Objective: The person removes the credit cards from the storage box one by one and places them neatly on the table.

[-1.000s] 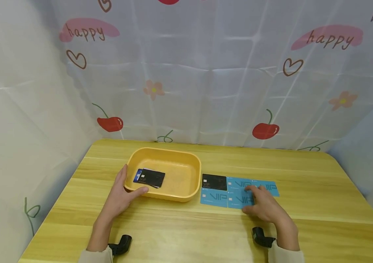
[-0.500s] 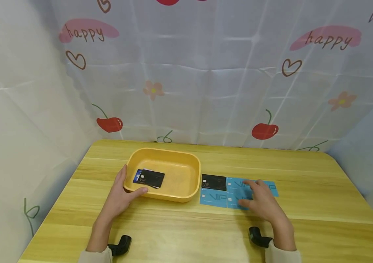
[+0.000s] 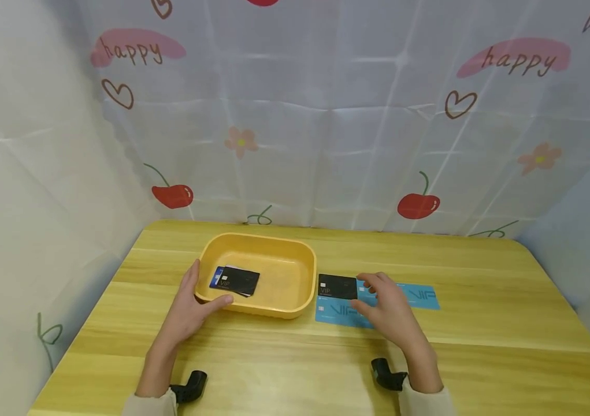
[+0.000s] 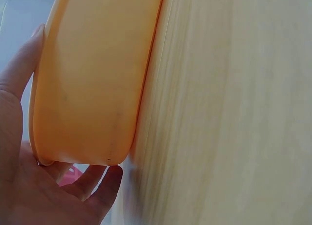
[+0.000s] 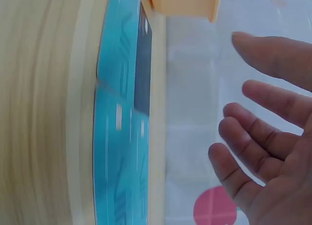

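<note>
My left hand (image 3: 189, 315) holds the left end of a yellow plastic tray (image 3: 274, 312), thumb at the near rim and fingers round the side. Inside the tray lies a small pile of cards topped by a black VIP card (image 3: 241, 281), with a blue card edge peeking out. To the tray's right, a black VIP card (image 3: 337, 286) and several light blue VIP cards (image 3: 422, 296) lie in two rows. Over these cards hovers my right hand (image 3: 389, 309), fingers spread and holding nothing; the right wrist view shows it above the blue cards (image 5: 117, 152). It hides part of the middle cards.
Everything rests on a light wooden table (image 3: 295, 364). Behind it hangs a white curtain (image 3: 326, 162) printed with cherries, hearts and flowers, and the same sheeting covers both sides. Dark camera mounts (image 3: 188, 387) are strapped at the wrists.
My right hand has moved left across the blue cards toward the black card, uncovering the rightmost blue card. My left hand and the tray have stayed put.
</note>
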The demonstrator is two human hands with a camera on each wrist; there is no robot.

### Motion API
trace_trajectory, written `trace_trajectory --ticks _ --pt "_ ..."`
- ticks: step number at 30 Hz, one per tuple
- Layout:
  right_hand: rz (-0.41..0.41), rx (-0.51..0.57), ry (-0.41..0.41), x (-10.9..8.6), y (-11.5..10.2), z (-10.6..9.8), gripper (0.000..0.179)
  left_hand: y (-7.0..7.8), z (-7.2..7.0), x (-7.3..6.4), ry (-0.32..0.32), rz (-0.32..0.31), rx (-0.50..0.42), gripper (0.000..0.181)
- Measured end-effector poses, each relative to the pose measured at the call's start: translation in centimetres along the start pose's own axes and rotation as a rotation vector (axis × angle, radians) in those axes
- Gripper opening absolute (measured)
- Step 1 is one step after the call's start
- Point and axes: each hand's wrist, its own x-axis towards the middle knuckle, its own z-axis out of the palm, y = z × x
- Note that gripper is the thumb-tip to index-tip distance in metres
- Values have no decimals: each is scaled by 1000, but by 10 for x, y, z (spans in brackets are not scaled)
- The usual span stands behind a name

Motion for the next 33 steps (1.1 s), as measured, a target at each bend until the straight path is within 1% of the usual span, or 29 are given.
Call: trace_trajectory --ticks 11,14,19,25,30,33 --pt "-48 87 9 4 -22 19 45 1 2 0 -4 -3 -16 118" --pt "-61 138 14 5 -29 25 43 1 2 0 -5 -6 -13 118" --pt "-105 219 25 8 -45 39 41 0 1 1 -2 -3 -18 118" --pt "-149 220 42 11 -64 52 40 0 1 1 1 -3 -35 118" --pt "-217 230 96 15 -74 66 37 0 0 1 9 -1 -26 118" --pt "-227 252 120 17 -77 73 34 -1 2 2 9 13 -34 117"
